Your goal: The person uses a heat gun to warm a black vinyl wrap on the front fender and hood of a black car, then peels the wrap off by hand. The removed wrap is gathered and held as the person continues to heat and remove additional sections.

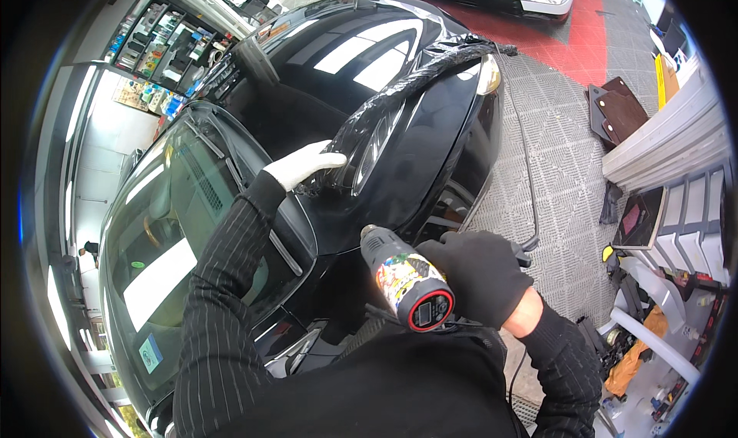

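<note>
A black car (434, 157) lies before me, its windshield (173, 196) at the left. My left hand (304, 165), in a white glove, is closed on one end of a bunched roll of glossy black film (388, 100), near the base of the windshield. That film runs along the hood's side edge to the car's front corner, by the headlight (488, 75). In a black glove, my right hand (480, 273) grips a heat gun (403, 277) covered in colourful stickers, with a small display on its back end. Its nozzle points toward the fender, apart from the paint.
A dark cord (529, 169) trails over the grey grid floor at the right. Beyond it lie brown folded panels (619, 111). Cluttered racks (688, 223) line the right side. A white car (530, 4) stands ahead, and stocked shelves (165, 42) at the far left.
</note>
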Available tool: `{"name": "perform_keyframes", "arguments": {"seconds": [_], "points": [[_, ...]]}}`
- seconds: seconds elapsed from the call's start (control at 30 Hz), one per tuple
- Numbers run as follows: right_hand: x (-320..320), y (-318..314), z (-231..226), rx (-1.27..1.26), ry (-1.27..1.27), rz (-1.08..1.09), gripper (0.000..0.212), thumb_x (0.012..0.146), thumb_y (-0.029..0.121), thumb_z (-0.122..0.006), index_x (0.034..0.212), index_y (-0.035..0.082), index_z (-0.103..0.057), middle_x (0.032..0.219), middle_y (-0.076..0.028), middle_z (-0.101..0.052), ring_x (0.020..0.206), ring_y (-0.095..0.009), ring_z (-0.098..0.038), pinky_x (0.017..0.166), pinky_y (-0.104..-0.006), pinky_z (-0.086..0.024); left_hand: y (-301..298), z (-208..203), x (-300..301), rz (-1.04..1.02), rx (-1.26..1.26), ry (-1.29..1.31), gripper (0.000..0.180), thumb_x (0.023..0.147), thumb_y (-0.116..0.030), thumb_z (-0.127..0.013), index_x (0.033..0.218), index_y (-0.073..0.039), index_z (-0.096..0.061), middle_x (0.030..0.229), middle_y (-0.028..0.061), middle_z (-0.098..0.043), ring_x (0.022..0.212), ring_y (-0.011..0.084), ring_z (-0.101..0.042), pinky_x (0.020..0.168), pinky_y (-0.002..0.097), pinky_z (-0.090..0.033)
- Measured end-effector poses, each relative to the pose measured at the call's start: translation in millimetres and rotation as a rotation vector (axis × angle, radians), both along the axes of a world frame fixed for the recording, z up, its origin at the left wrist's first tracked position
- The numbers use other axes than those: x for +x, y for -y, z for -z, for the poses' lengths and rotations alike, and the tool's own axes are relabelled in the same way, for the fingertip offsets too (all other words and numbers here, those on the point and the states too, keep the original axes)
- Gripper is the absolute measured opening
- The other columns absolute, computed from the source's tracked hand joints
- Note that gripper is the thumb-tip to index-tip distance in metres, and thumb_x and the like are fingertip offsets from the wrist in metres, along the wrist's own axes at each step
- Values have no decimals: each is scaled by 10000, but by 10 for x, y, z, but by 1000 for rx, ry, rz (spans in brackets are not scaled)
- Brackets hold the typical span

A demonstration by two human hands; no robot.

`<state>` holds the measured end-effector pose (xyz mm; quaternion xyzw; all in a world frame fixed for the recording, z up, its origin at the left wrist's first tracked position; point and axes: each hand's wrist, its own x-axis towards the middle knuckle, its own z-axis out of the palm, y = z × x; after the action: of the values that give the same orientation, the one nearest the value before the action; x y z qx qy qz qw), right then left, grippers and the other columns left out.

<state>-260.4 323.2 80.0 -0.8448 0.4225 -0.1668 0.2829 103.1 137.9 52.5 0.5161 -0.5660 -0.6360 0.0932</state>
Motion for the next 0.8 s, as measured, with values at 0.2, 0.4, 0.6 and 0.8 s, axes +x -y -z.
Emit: {"name": "perform_keyframes", "arguments": {"seconds": [0.2, 0.4, 0.6, 0.8], "points": [[142, -69, -67, 18, -76, -3, 517, 762, 306, -894, 1235, 168, -739, 885, -97, -694, 820, -352, -734, 696, -477, -554, 21, 60, 100, -26, 26, -51, 440, 1060, -374, -711, 1337, -32, -715, 1214, 9, -749, 1066, 90, -676, 993, 281, -530], [244, -72, -194, 17, -115, 29, 547, 745, 307, -894, 1256, 190, -739, 900, -86, -689, 844, -331, -722, 719, -458, -544, 70, 213, 303, -138, 65, 52, 490, 1057, -434, -712, 1350, -41, -720, 1227, 26, -754, 1060, 93, -678, 976, 271, -534], [238, -34, -241, 42, -90, 62, 543, 754, 298, -881, 1267, 189, -739, 904, -87, -698, 841, -335, -721, 720, -452, -543, 182, 133, 301, 105, 161, -165, 475, 1057, -389, -723, 1360, -24, -689, 1241, 38, -744, 1102, 110, -675, 1009, 297, -537], [268, -42, -165, 87, -106, 70, 548, 750, 306, -884, 1264, 182, -740, 904, -91, -705, 830, -337, -721, 702, -450, -542, 146, 65, 372, 112, 146, 23, 378, 1009, -307, -795, 1231, -10, -724, 1094, 3, -746, 983, 70, -656, 916, 264, -528]]}}
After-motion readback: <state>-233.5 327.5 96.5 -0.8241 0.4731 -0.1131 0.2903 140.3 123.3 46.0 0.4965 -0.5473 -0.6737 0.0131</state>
